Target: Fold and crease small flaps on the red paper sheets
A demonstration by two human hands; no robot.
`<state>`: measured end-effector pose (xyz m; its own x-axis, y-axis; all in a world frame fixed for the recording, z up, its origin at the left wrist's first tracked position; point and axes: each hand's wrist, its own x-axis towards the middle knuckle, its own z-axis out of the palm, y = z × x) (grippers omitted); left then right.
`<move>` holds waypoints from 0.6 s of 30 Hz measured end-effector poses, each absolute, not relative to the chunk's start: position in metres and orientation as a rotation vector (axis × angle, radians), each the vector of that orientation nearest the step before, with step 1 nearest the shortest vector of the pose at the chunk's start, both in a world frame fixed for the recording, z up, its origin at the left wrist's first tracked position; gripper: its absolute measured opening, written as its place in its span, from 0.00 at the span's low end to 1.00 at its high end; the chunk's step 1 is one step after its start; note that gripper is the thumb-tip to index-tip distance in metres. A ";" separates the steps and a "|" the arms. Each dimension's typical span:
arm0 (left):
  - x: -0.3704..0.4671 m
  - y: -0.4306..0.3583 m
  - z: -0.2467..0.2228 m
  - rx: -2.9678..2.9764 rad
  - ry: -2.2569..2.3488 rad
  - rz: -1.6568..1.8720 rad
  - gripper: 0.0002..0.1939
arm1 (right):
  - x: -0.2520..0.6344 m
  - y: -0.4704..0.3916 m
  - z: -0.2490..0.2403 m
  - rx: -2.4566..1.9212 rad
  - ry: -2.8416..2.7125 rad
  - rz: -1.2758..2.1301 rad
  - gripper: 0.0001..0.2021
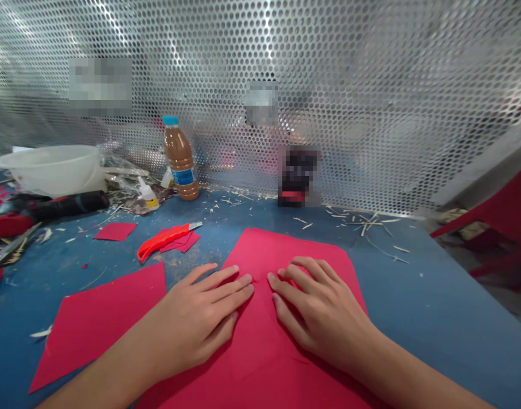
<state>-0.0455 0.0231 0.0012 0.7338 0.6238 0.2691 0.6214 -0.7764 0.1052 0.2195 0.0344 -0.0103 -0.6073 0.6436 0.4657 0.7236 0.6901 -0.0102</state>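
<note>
A large red sheet of paper [260,352] lies flat on the blue table in front of me, its far corners cut at a slant. My left hand [209,312] rests palm down on its left side, fingers stretched toward the middle. Across from it, my right hand [315,301] lies on the sheet with fingers slightly bent and apart. A small gap of red paper shows between the two sets of fingertips. Neither hand holds anything. Left of my left hand is another red sheet [103,318]. Beyond it, an orange utility knife [167,240] lies across small red pieces.
At the left are a white tub [56,167], a black-and-red power tool [68,205] and scissors [5,255]. A glue bottle [148,194] and a brown drink bottle [181,162] stand near the perforated metal wall [371,68]. Straw-like scraps litter the blue table [435,318].
</note>
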 end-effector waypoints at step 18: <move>-0.065 0.037 0.004 2.998 1.411 0.483 0.17 | 0.224 0.038 -0.010 -1.011 -2.461 -0.138 0.14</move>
